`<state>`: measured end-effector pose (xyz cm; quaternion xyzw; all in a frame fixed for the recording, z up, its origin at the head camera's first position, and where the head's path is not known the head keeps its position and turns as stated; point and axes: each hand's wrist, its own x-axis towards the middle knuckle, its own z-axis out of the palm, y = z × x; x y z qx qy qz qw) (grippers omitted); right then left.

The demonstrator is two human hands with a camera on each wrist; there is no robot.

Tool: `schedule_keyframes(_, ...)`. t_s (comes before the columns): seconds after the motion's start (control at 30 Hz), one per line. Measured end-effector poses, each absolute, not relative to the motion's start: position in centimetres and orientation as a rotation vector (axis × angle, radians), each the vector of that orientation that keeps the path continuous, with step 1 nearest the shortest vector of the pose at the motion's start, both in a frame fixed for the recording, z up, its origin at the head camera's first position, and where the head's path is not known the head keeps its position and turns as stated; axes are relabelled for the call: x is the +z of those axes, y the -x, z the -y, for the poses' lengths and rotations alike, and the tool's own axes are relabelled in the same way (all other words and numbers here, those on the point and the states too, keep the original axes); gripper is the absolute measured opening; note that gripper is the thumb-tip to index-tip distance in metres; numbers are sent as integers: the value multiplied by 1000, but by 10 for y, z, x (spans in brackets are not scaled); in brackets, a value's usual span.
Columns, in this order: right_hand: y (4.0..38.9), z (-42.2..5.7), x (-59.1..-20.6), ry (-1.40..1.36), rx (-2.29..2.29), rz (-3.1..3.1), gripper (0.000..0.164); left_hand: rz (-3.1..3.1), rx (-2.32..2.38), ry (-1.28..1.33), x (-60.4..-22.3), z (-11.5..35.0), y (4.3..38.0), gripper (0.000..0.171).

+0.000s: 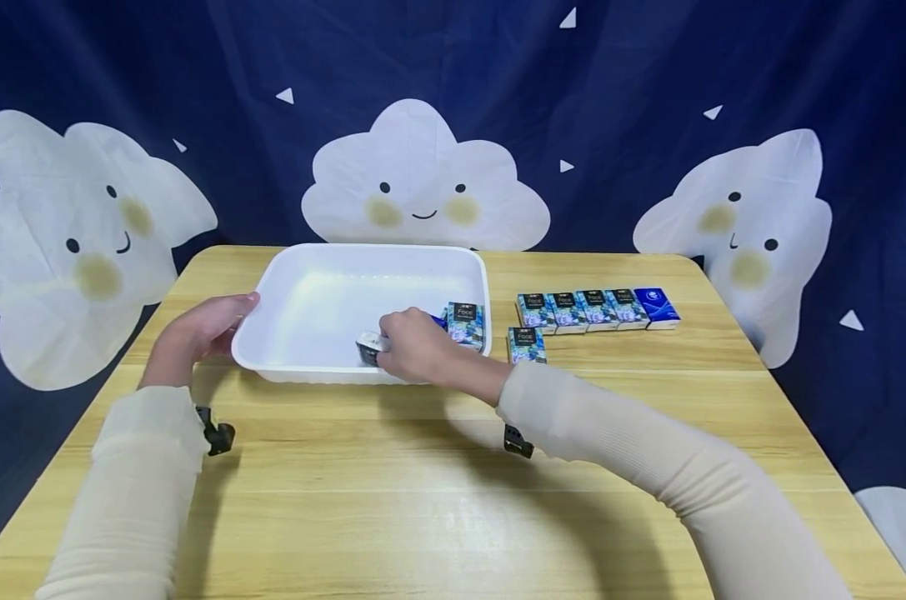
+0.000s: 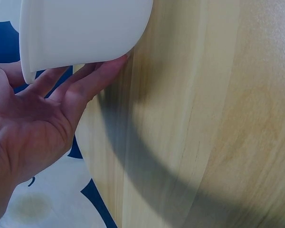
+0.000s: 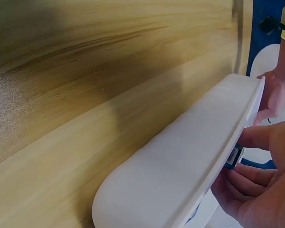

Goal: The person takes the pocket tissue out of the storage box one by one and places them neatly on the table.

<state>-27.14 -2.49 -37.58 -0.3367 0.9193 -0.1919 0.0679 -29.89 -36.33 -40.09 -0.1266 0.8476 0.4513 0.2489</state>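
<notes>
A white plastic basin stands on the table. My left hand grips its left end, the thumb at the rim and the fingers against the outer wall in the left wrist view. Inside the basin, near its front wall, my right hand pinches a small tissue pack between thumb and fingers; one end of it shows in the head view. Right of that hand, a patterned tissue pack leans in the basin's right end. A bit of blue beside it is mostly hidden by the hand.
Right of the basin, several patterned tissue packs and a blue pack form a row. One more patterned pack lies in front of them, partly behind my right sleeve. The wooden table extends toward me.
</notes>
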Motion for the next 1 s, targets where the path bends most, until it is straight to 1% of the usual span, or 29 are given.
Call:
schedule_keyframes(0.23, 270, 22, -368, 1014, -659, -2811, 24, -2293, 1273, 307, -403, 365, 299, 77)
schedule_keyframes(0.47, 271, 14, -353, 1038, -731, -2806, 36, -2304, 1262, 316, -402, 364, 299, 77)
schedule_keyframes(0.87, 270, -2, -338, 1006, -785, -2852, 26, -2324, 1250, 306, -401, 362, 298, 76)
schedule_keyframes(1.0, 270, -9, -332, 979, -796, -2875, 25, -2332, 1242, 316, -401, 362, 297, 77)
